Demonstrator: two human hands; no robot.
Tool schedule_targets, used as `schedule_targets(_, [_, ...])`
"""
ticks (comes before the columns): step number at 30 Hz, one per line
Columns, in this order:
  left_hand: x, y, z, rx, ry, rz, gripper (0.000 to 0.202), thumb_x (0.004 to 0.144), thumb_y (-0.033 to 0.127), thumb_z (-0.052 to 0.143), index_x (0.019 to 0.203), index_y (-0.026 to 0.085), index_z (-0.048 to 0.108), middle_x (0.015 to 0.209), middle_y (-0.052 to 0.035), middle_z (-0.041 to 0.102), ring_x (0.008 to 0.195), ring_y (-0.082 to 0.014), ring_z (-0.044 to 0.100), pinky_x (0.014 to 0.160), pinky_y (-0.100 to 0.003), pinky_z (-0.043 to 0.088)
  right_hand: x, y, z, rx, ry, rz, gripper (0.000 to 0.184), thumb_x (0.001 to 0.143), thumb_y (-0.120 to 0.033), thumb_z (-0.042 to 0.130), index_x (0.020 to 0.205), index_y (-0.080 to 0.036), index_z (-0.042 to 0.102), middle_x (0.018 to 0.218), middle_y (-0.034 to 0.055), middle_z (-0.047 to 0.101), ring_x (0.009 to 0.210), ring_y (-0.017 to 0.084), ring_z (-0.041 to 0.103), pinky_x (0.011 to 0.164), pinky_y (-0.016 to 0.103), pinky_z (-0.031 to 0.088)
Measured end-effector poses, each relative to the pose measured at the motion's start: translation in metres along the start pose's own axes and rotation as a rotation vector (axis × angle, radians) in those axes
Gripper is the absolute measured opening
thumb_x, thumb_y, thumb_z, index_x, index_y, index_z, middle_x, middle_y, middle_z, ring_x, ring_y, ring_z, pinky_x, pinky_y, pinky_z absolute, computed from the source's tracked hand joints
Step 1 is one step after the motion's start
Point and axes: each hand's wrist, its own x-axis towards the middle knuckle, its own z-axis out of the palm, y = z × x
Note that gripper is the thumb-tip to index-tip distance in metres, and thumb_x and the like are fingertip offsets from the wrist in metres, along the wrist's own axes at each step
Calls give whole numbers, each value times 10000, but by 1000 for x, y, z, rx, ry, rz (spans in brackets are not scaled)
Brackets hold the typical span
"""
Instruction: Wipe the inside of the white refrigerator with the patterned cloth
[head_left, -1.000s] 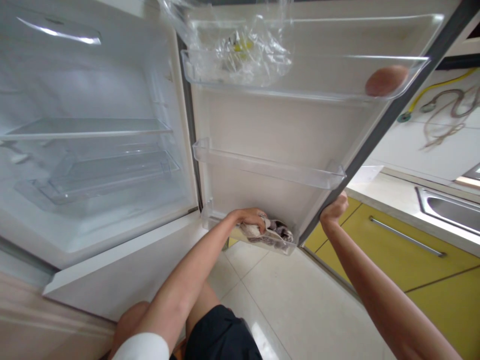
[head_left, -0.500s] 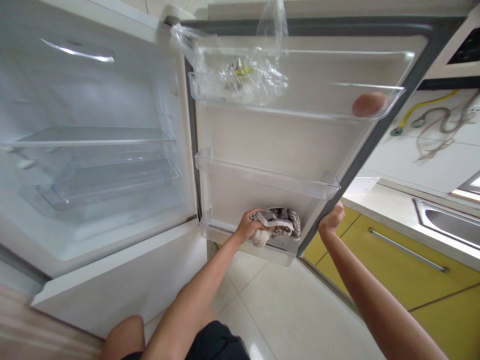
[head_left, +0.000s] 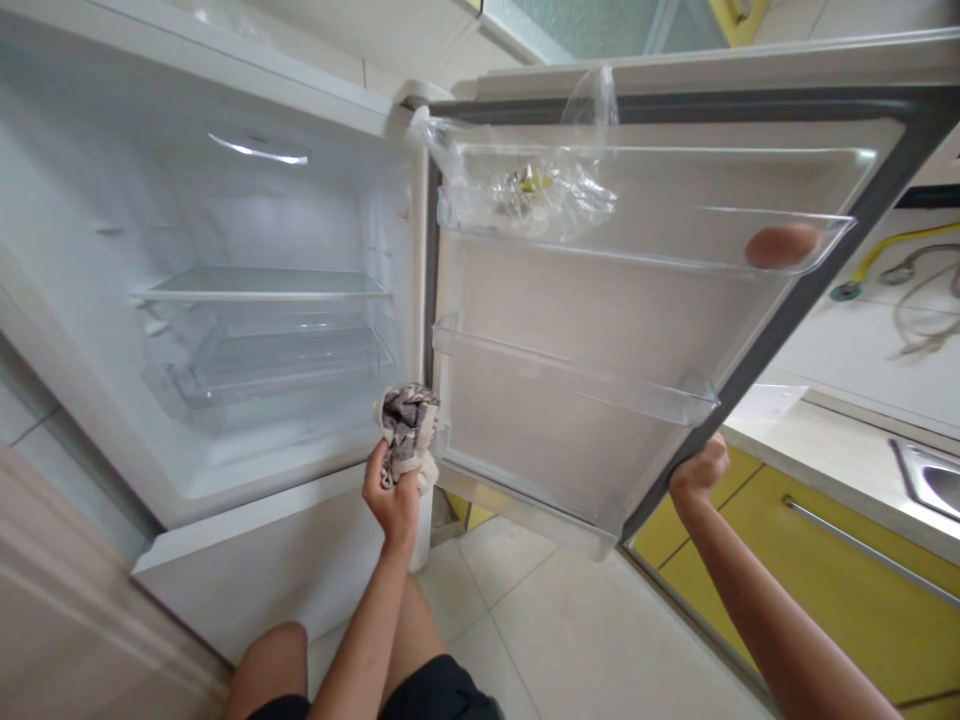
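My left hand [head_left: 394, 495] grips a bunched grey-and-cream patterned cloth [head_left: 409, 430], held up in front of the hinge side of the open fridge. My right hand [head_left: 699, 470] is closed around the free edge of the fridge door [head_left: 562, 300], low down beside the dark seal. Clear shelves run across the door's inside: the top bin [head_left: 637, 250] holds a clear plastic bag [head_left: 555, 200] with something yellowish in it and a reddish-brown round item [head_left: 782, 246]. To the left, the fridge compartment [head_left: 247, 450] shows a glass shelf [head_left: 270, 284] and a clear drawer [head_left: 285, 365].
Right of the door stand yellow cabinets [head_left: 810, 580] under a pale countertop [head_left: 825, 440] with a metal sink [head_left: 930, 475]. A yellow hose [head_left: 892, 240] hangs on the wall behind. Below are floor tiles [head_left: 570, 620] and my knees [head_left: 270, 660].
My left hand has carried the cloth leftward from the door's bottom bin toward the hinge side. My right hand keeps its hold on the door edge. The view has turned left.
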Motion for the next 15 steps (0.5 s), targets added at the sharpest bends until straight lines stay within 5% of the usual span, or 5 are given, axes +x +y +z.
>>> schedule_targets(2, [16,-19,-11,-6,17,87,485,723,224,657,1206,177,681,1306,-113,686,1278,-291,603,1154,-405,426,1,2,1,-3,38,-13,278,873,-382,365,635,-242,384,646,-16,340,648,165,324,579,335,280])
schedule_targets(4, [26,-37,-15,-13,-107,78,421,693,208,656,1108,199,725,1294,-97,699,1286,-285,599,1179,-401,396,2,5,2,-5,48,-19,265,866,-359,369,631,-239,389,636,-18,342,636,161,323,568,326,276])
schedule_targets(7, [25,-60,-9,-26,-302,-78,402,668,191,657,1064,218,725,1293,-80,709,1283,-268,605,1169,-399,404,4,8,3,-12,66,-30,256,854,-363,369,636,-235,405,638,-22,354,640,154,316,568,313,272])
schedule_targets(15, [0,-103,7,-14,-479,-345,318,611,219,630,928,236,646,991,-35,766,1130,-260,677,913,-356,557,5,9,1,-22,15,-19,308,880,-442,349,645,-243,350,669,-33,295,654,141,268,569,300,241])
